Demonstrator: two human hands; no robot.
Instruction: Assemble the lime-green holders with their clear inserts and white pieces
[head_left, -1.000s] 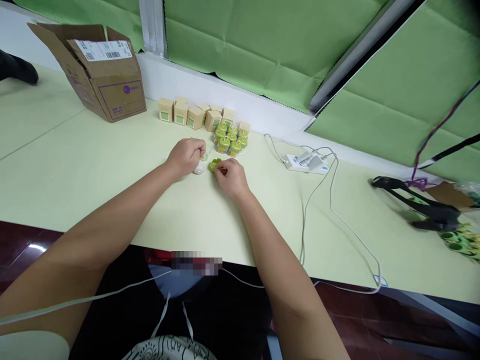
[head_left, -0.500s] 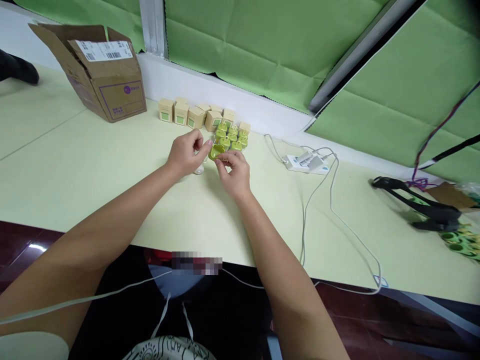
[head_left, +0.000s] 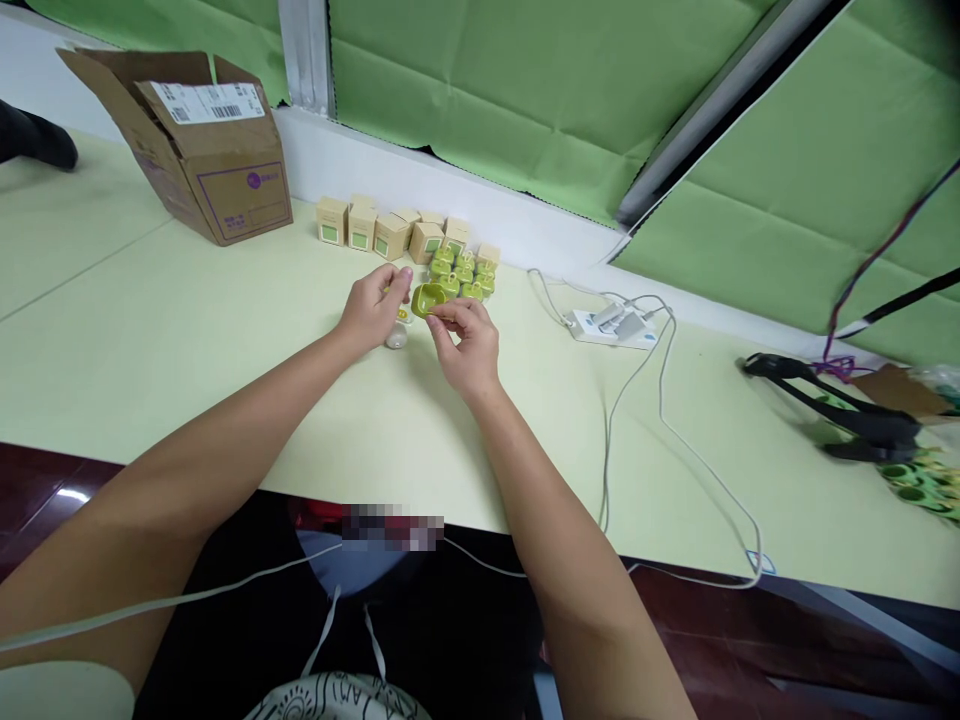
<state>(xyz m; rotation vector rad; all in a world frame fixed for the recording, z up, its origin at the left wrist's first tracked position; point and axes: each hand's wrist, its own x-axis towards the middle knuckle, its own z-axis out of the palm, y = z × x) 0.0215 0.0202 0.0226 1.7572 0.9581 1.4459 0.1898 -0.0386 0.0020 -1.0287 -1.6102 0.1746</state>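
Note:
My right hand [head_left: 469, 345] pinches a small hollow green case cover [head_left: 429, 299] by its lower right edge, its open side facing me. Just left of it, my left hand [head_left: 373, 307] is closed, thumb against the curled fingers. Whatever it may hold is hidden. A small white piece with a green and yellow part [head_left: 404, 314] shows beside the left fingers, and a rounded whitish piece [head_left: 396, 338] lies below them. Behind the right hand stand several green cases with loops on top [head_left: 471, 291], grouped closely.
Several small tan boxes [head_left: 390, 238] line the wall. An open cardboard box [head_left: 244, 200] stands back left. A white power strip [head_left: 613, 328] with trailing cables lies to the right. Farther right are a black stand-like object [head_left: 847, 405] and several green pieces [head_left: 919, 485].
The green case cover has shifted slightly left and tilted, so more of its hollow inside shows. My left thumb has moved back from it, and the hands are slightly apart.

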